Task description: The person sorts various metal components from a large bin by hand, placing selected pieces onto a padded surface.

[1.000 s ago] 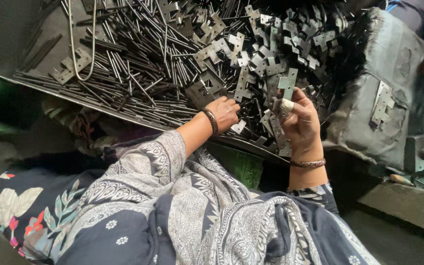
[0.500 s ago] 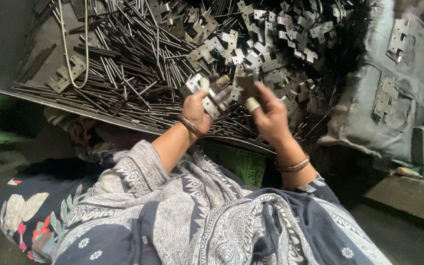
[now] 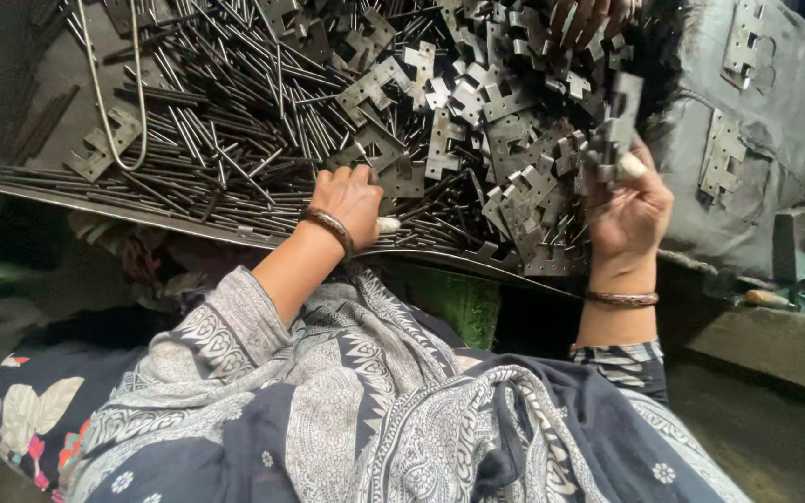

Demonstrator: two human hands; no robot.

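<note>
Dim workshop floor, with a dark sheet-metal tray [image 3: 39, 191] tilted toward me as the landmark.

Item 1: thin steel pins [image 3: 225, 121], heaped loose across the tray's left half and middle.

Item 2: stamped hinge plates [image 3: 477, 112], notched and grey, piled on the tray's right half, overlapping the pins.

Item 3: bent wire loop [image 3: 109, 93], lying on the pins near the tray's left end.

Item 4: my left hand [image 3: 351, 200], at the tray's near edge, fingers curled down into the pins; whether it grips any I cannot tell. Bangle on the wrist.

Item 5: my right hand [image 3: 631, 210], at the tray's right end, raised, fingers closed around a small stack of hinge plates [image 3: 612, 140]. Bangle on the wrist.

Item 6: grey sack [image 3: 757, 186], right of the tray, more plates lying on it.
</note>
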